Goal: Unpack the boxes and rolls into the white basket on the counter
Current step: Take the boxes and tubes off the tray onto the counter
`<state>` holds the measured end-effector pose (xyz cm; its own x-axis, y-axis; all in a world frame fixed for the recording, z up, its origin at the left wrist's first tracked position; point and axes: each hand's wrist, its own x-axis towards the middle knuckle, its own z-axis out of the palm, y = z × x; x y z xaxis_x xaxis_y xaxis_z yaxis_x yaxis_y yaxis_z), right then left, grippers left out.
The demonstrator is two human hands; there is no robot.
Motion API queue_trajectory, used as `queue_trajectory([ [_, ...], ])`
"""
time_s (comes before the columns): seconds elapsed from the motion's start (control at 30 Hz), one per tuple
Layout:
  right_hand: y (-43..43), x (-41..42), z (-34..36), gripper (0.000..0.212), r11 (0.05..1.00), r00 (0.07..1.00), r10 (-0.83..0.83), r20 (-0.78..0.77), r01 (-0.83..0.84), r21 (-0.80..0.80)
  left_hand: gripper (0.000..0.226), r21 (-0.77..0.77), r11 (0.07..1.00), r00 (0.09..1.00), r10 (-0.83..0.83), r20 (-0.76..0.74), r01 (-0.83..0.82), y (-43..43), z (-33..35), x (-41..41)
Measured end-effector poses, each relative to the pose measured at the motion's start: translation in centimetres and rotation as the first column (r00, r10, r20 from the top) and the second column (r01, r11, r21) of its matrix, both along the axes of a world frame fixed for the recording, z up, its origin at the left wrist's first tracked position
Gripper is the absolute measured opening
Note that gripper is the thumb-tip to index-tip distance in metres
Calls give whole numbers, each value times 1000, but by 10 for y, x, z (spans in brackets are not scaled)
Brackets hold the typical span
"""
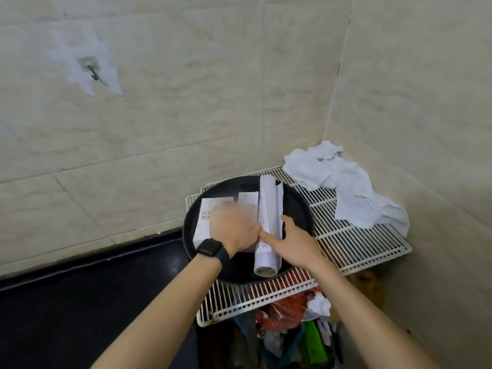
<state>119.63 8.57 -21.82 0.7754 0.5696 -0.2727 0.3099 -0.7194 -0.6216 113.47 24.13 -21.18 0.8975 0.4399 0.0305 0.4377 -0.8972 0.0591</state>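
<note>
A round black tray rests on a white wire rack in the corner. In the tray lie a white box with grey print, a narrower white box and a long white roll. My left hand, blurred, with a black watch on the wrist, lies over the two boxes with its fingers curled on them. My right hand holds the near part of the roll, thumb on its left side and fingers on its right. No white basket is in view.
A crumpled white cloth lies on the rack's far right corner. Below the rack's front edge is a bin of mixed rubbish. A dark counter runs to the left. Tiled walls close the back and right; a hook hangs on the left wall.
</note>
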Motion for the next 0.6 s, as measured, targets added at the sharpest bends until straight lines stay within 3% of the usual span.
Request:
queue_trajectory([
  [0.23, 1, 15, -13, 88, 973, 974, -58, -221, 105, 205, 50, 24, 996, 994, 92, -60, -91, -9, 8, 4],
  [0.4, 2, 21, -25, 104, 879, 861, -142, -488, 337, 338, 47, -47, 982, 978, 179, -104, -185, -23, 15, 18],
  [0.6, 4, 22, -29, 75, 848, 806, -116, -581, 385, 364, 46, -47, 980, 976, 189, -110, -195, -30, 16, 30],
])
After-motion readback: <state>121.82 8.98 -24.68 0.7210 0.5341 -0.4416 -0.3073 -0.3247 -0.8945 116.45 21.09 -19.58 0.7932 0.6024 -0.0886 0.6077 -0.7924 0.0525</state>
